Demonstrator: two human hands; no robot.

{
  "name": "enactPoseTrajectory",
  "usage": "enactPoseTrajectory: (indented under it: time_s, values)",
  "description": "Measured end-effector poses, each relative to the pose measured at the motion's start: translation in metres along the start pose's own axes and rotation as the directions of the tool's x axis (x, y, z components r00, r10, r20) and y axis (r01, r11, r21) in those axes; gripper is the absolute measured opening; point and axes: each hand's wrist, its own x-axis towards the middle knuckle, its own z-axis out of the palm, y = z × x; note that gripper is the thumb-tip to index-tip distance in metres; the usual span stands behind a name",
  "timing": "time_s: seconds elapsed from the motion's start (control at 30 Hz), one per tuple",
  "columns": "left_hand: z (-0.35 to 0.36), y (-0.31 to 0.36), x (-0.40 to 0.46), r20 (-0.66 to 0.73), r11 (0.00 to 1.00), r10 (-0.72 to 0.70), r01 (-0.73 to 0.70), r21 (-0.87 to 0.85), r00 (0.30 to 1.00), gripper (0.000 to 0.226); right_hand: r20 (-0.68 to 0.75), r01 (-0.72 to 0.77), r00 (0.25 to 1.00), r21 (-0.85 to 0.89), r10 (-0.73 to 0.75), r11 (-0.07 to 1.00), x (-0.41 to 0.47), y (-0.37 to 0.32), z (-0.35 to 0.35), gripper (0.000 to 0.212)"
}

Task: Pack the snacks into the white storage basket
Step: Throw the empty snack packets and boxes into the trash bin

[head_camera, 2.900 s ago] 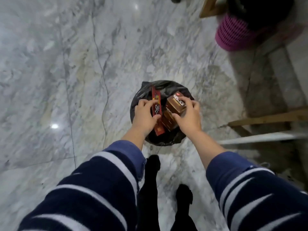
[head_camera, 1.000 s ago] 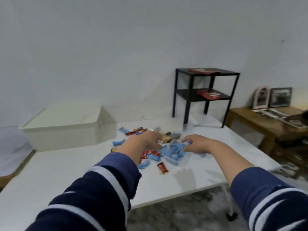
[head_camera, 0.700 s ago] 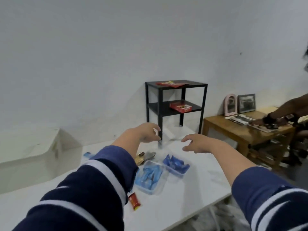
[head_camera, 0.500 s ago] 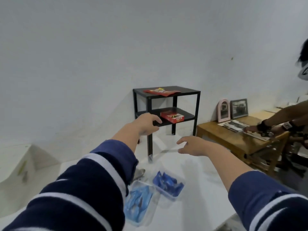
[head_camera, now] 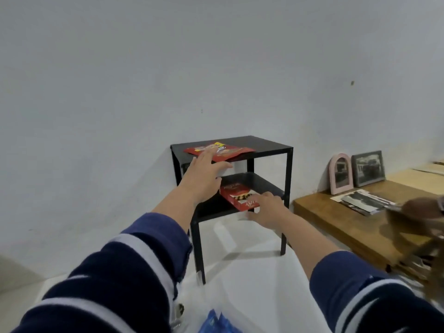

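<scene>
I've turned from the tabletop snacks to the black shelf [head_camera: 271, 150]. My left hand [head_camera: 204, 175] is now spread over the red pouch [head_camera: 228, 151] on top; right hand [head_camera: 266, 207] open, fingers touching the red box [head_camera: 236, 195] on lower tier. Basket's out of view, so these 2 go next, I reckon.

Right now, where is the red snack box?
In the head view, the red snack box lies on the lower shelf of the black rack, right of centre, with the right hand at its near end and the left hand reaching above it.
</scene>
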Motion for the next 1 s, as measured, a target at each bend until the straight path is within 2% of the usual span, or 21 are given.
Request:
enactPoseTrajectory:
  time_s: [0.1,0.2,0.27,0.47,0.6,0.73,0.87,1.0]
  values:
    - [0.021,-0.005,0.021,-0.023,0.993,0.033,-0.030,0.115,0.999,0.045,-0.006,0.009,1.000,-0.004,-0.009,1.000,0.044,0.011,0.005,0.068]
    - [0.036,-0.010,0.035,-0.004,0.977,0.001,-0.001,0.214,1.000,0.049,0.002,0.020,1.000,0.003,-0.020,1.000,0.080,0.015,0.015,0.077]
    - [0.044,-0.013,0.037,-0.039,0.969,-0.005,0.015,0.245,0.999,0.051,0.006,0.012,1.000,-0.017,-0.012,1.000,0.095,0.017,0.026,0.080]
    - [0.044,-0.006,0.028,-0.188,0.957,-0.025,0.078,0.278,0.982,0.052,-0.074,0.001,0.997,0.094,0.006,0.996,0.099,0.027,0.041,0.063]
    - [0.021,0.009,0.014,-0.343,0.974,-0.081,0.148,0.173,0.936,0.052,-0.088,0.040,0.996,0.174,-0.025,0.984,0.078,0.034,0.036,0.062]
    - [-0.017,0.037,-0.020,-0.492,0.963,-0.172,0.251,0.098,0.853,0.048,-0.120,0.094,0.991,0.273,-0.063,0.958,0.038,0.038,0.033,0.063]
    - [-0.058,0.065,-0.076,-0.528,0.932,-0.279,0.359,0.053,0.802,0.049,-0.142,0.130,0.987,0.382,-0.081,0.915,-0.020,0.031,0.033,0.062]
    - [-0.093,0.088,-0.153,-0.524,0.874,-0.413,0.485,0.001,0.745,0.043,-0.150,0.171,0.982,0.419,-0.119,0.892,-0.086,0.013,0.036,0.059]
